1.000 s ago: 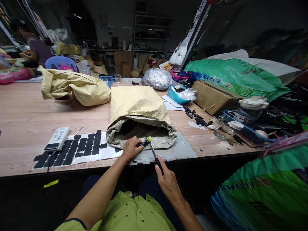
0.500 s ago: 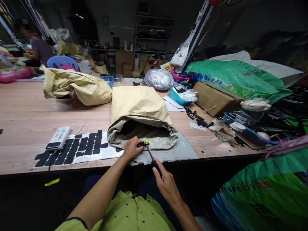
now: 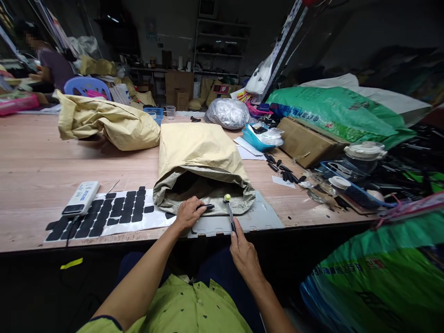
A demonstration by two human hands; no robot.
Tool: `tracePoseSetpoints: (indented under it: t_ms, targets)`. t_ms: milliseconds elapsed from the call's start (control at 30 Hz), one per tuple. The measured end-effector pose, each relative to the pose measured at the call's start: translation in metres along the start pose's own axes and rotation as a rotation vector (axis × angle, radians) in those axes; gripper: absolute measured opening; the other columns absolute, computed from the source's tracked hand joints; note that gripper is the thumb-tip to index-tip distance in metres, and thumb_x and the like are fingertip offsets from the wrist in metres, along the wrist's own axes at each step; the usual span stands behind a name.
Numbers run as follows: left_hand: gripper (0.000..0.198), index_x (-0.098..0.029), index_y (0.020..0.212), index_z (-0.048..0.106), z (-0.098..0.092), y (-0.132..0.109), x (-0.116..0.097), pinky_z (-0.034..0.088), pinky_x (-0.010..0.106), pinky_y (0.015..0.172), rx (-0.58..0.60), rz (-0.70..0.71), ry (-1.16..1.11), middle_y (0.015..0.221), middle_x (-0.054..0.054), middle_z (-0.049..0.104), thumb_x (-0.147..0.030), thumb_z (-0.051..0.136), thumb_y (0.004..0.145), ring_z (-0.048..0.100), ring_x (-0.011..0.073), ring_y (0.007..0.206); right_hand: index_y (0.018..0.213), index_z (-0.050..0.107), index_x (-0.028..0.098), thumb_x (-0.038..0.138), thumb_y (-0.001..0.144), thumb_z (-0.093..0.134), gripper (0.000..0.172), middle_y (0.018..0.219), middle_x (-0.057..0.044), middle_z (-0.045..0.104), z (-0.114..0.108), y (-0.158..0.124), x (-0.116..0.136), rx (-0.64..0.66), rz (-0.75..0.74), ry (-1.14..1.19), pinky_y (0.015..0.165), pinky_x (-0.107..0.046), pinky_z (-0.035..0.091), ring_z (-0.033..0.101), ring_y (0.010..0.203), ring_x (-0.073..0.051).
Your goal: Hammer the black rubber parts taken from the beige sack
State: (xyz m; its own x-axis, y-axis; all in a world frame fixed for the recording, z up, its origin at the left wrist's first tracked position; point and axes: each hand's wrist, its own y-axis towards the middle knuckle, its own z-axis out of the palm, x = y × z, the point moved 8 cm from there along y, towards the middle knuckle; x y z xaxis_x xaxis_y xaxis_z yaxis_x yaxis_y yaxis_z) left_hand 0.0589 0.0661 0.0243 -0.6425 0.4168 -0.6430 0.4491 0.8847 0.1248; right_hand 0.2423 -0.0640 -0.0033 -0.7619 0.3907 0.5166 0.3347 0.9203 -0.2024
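Note:
My left hand (image 3: 188, 212) is closed on a small slim black part (image 3: 209, 206), whose end sticks out to the right. It rests at the lower lip of a pale yellow sack (image 3: 201, 143), which lies with its dark mouth facing me. My right hand (image 3: 244, 252) grips the black handle of a small hammer (image 3: 230, 213) with a metal shaft and a yellow-green head. The hammer head is in front of the sack's mouth, apart from the black part. Beneath the sack's front edge lies a grey sheet (image 3: 265, 217).
Left of the sack are a sheet of black stickers (image 3: 130, 208) and a white device (image 3: 81, 199) with a cable. A second yellow sack (image 3: 114, 122) lies behind. To the right are loose black parts (image 3: 287, 173), a cardboard box (image 3: 308, 143) and green bags (image 3: 333, 111). A person sits far left.
My right hand has moved the hammer to the right, away from the black part in my left hand. The left hand stays nearly in place, and the black part's free end now shows.

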Motion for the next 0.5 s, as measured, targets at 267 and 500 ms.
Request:
tracePoseSetpoints:
  t_ms: [267, 500]
  targets:
    - [0.038, -0.019, 0.074, 0.058, 0.0001, 0.0008, 0.0002, 0.037, 0.029, 0.074, 0.044, -0.006, 0.03, 0.083, 0.001, 0.055, -0.033, 0.034, 0.1, 0.053, 0.0158, 0.082, 0.155, 0.025, 0.025, 0.041, 0.098, 0.021, 0.059, 0.081, -0.007, 0.072, 0.0033, -0.0014, 0.0023, -0.036, -0.047, 0.011, 0.066, -0.028, 0.046, 0.068, 0.07, -0.022]
    - [0.04, -0.019, 0.072, 0.058, -0.0022, 0.0002, -0.002, 0.037, 0.03, 0.077, 0.076, -0.002, -0.024, 0.085, 0.002, 0.057, -0.031, 0.031, 0.099, 0.052, 0.017, 0.083, 0.155, 0.023, 0.024, 0.041, 0.098, 0.022, 0.06, 0.083, -0.008, 0.072, 0.0059, 0.0004, 0.0012, -0.033, -0.046, 0.032, 0.069, -0.029, 0.046, 0.069, 0.075, -0.023]
